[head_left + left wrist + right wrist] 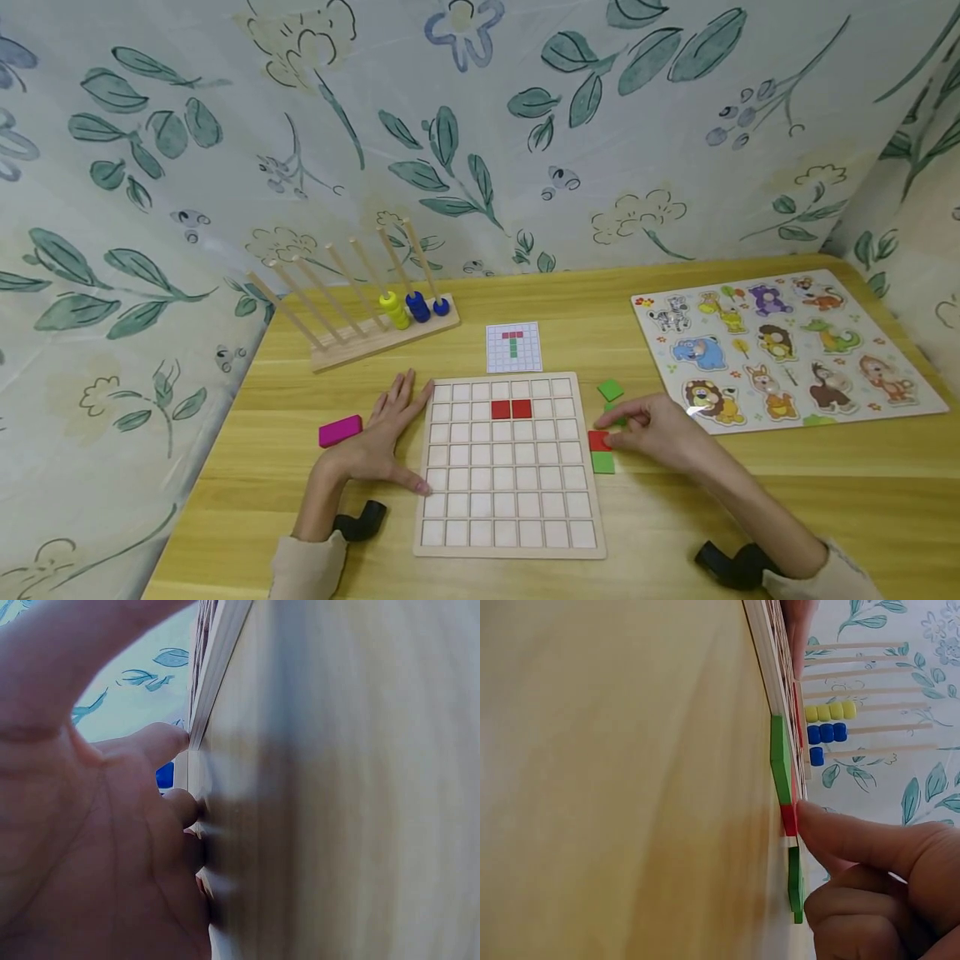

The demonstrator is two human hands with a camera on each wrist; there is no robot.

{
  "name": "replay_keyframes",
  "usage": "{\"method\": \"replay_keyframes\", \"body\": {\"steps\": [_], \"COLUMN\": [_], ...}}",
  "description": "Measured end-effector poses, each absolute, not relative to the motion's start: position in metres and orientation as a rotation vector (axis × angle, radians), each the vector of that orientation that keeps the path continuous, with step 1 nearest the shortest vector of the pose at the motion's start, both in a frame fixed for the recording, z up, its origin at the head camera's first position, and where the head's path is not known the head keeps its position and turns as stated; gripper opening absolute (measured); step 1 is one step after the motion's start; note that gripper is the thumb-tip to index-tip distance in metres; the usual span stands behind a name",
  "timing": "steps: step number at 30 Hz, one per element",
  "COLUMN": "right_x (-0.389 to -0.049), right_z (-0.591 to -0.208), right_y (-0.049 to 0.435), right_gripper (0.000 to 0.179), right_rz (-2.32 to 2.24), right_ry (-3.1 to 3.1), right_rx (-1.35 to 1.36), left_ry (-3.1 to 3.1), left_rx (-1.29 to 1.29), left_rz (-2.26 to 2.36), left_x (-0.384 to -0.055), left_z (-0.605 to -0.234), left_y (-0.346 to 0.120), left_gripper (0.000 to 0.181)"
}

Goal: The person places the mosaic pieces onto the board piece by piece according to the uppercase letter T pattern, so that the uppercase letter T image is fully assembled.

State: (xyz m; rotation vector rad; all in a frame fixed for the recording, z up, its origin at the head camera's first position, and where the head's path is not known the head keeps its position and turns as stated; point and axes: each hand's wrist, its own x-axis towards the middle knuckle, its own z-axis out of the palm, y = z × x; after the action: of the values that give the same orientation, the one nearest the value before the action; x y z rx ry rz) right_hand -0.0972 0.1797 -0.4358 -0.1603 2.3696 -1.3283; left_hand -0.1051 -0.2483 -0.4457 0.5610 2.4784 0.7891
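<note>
A pale wooden grid board (pixel 510 552) lies flat, with two red square tiles (pixel 501 409) side by side in its second row. My left hand (pixel 375 446) is spread on the table at the board's left side, thumb and index fingertip at its edge; in the left wrist view the palm (pixel 97 847) shows beside the rim. Beyond the board's right edge, my right hand (pixel 660 429) pinches a loose red tile (pixel 597 442) between thumb and index finger, low over the table. Green tiles (pixel 603 463) lie around it, one partly covered by the fingers.
Behind the board lies a pattern card (pixel 513 363) showing a red and green T. A wooden bead rack (pixel 352 353) stands back left, an animal puzzle board (pixel 750 425) back right. A magenta block (pixel 341 431) lies left of the left hand.
</note>
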Motion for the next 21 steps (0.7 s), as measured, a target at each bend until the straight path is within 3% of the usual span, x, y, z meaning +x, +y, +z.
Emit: {"method": "replay_keyframes", "body": {"steps": [9, 21], "right_x": [-0.0993, -0.1003], "right_z": [-0.4384, -0.4356], "right_y": [0.1783, 0.1783], "right_gripper": [0.017, 0.029], "right_rz": [-1.29, -1.285], "right_ry": [2.432, 2.442], "right_rx": [-0.132, -0.144], "left_ry": [2.476, 2.483], "left_rx": [0.551, 0.552], "left_rz": [0.791, 0.797], "left_x": [-0.1051, -0.105], "left_z": [-0.4447, -0.446], "left_y": [-0.2479, -0.2482], "left_gripper": [0.142, 0.144]}}
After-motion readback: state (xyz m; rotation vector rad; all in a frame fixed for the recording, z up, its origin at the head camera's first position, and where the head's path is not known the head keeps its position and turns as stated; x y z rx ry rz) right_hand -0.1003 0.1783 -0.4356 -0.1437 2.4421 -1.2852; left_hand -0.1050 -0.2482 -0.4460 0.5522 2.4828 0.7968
